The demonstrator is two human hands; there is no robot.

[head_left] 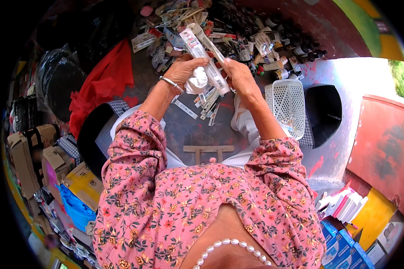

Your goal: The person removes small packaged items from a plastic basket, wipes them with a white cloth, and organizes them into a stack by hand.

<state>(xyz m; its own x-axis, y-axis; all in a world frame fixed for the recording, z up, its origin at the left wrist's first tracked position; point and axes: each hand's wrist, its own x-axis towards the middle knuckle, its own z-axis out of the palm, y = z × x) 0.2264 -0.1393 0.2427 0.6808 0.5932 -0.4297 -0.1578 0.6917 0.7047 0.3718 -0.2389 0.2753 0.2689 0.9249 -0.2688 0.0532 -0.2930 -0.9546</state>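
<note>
A crumpled white wad (196, 81) was gripped in the closed left hand (182, 69), pressed against the long white packet (205, 60), which was held up over the littered surface (188, 125). The packet's far side was pinched by the closed right hand (238, 74). To the right, a white mesh basket (288, 105) was left untouched; steady pressure and a firm two-sided hold were judged best for wiping.
</note>
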